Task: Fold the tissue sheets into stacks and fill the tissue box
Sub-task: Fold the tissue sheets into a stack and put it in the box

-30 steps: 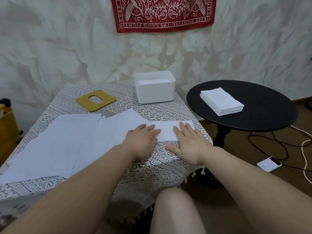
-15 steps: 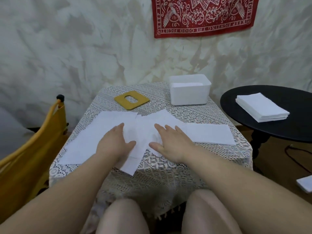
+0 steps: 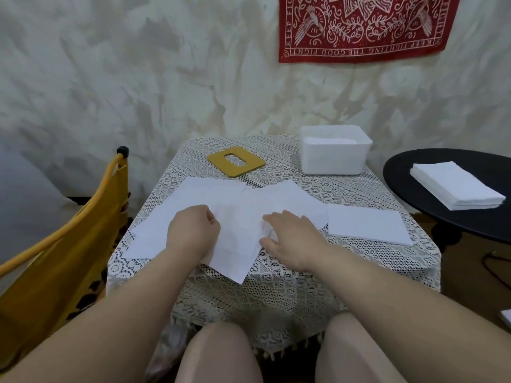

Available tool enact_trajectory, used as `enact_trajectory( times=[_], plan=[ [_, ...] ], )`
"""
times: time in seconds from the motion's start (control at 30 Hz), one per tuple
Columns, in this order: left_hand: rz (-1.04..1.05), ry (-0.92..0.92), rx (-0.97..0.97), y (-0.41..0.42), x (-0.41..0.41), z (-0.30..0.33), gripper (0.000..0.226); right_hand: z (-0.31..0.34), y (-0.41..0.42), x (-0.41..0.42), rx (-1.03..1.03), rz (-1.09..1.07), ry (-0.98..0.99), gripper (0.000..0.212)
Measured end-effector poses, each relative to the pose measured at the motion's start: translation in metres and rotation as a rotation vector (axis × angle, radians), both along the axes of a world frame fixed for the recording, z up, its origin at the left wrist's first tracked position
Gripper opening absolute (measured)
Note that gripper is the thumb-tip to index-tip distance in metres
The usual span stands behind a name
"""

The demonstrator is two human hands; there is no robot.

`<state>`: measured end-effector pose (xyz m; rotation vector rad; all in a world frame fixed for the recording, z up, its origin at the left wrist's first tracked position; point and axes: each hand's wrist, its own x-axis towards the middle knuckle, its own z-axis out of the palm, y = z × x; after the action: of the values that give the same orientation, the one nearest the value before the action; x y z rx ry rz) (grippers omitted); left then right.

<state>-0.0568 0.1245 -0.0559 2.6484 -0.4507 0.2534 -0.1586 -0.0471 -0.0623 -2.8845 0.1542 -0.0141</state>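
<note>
Several white tissue sheets (image 3: 210, 193) lie spread and overlapping on the lace-covered table (image 3: 276, 275). One sheet (image 3: 237, 247) lies on top, its corner over the near edge. My left hand (image 3: 193, 230) has curled fingers and pinches this sheet near its left side. My right hand (image 3: 293, 236) rests on its right side, the paper bunched between thumb and fingers. A folded tissue stack (image 3: 365, 225) lies to the right of my hands. The open white tissue box (image 3: 331, 164) stands at the back right with tissues inside. Its yellow slotted lid (image 3: 250, 168) lies at the back.
A black round side table (image 3: 401, 189) on the right carries a thick stack of tissues (image 3: 456, 189). A yellow chair (image 3: 69, 244) stands close on the left. Cables (image 3: 495, 262) lie on the floor at the right. My knees are under the table's near edge.
The view swung left. Both hands moved from the folded stack to the spread sheets. My left hand's fingers have curled onto the top sheet, and the paper is bunched at my right hand.
</note>
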Motion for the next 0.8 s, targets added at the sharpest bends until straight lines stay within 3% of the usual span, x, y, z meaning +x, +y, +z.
enact_trajectory(
  times=[0.13, 0.3, 0.47, 0.6, 0.8],
  plan=[
    [-0.144, 0.019, -0.331, -0.01, -0.007, 0.028, 0.011, 0.011, 0.0, 0.0, 0.17, -0.038, -0.158, 0.057],
    [-0.325, 0.279, -0.715, -0.031, -0.012, 0.068, 0.019, 0.032, -0.006, -0.006, 0.456, -0.169, -0.4, 0.06],
    [-0.411, 0.289, -0.662, -0.044, -0.021, 0.089, 0.021, 0.052, -0.027, -0.016, 0.73, -0.315, -0.53, 0.059],
    [-0.444, 0.259, -0.607, -0.054, -0.032, 0.094, 0.022, 0.067, -0.04, -0.026, 0.947, -0.338, -0.513, 0.057],
    [-0.34, 0.15, -0.554, -0.065, -0.033, 0.088, 0.03, 0.062, -0.046, -0.036, 0.939, -0.284, -0.447, 0.053]
  ],
)
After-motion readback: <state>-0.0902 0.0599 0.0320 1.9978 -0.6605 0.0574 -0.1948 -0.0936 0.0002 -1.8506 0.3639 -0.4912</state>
